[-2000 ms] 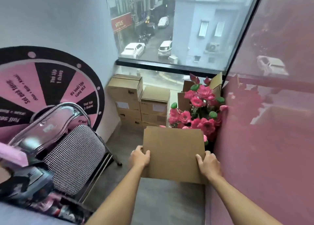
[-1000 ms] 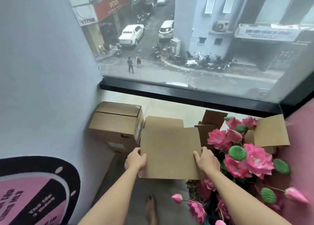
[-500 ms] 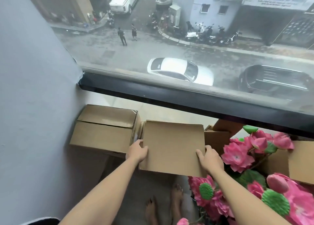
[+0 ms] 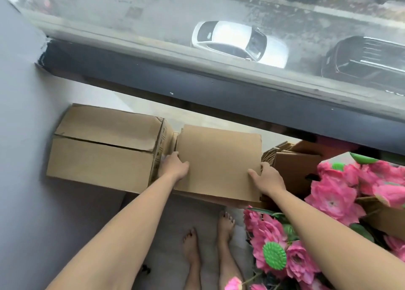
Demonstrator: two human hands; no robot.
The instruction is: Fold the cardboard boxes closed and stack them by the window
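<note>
A closed cardboard box (image 4: pixel 219 158) sits under the window, on top of the right-hand stack, whose lower boxes it hides. My left hand (image 4: pixel 174 166) grips its left edge, thumb on the top face and fingers down the side. My right hand (image 4: pixel 266 177) grips its right edge the same way. To its left stands a second stack topped by a larger closed box (image 4: pixel 105 145), nearly touching the held box.
The black window frame (image 4: pixel 219 86) runs just behind the stacks. A grey wall (image 4: pixel 24 136) is close on the left. An open cardboard box (image 4: pixel 293 169) and pink artificial flowers (image 4: pixel 337 193) crowd the right. My bare feet (image 4: pixel 206 241) stand on the grey floor.
I have walked up to the window carrying the box in both hands and lowered it onto the right-hand stack. The view has tilted further down. Both hands kept their grip.
</note>
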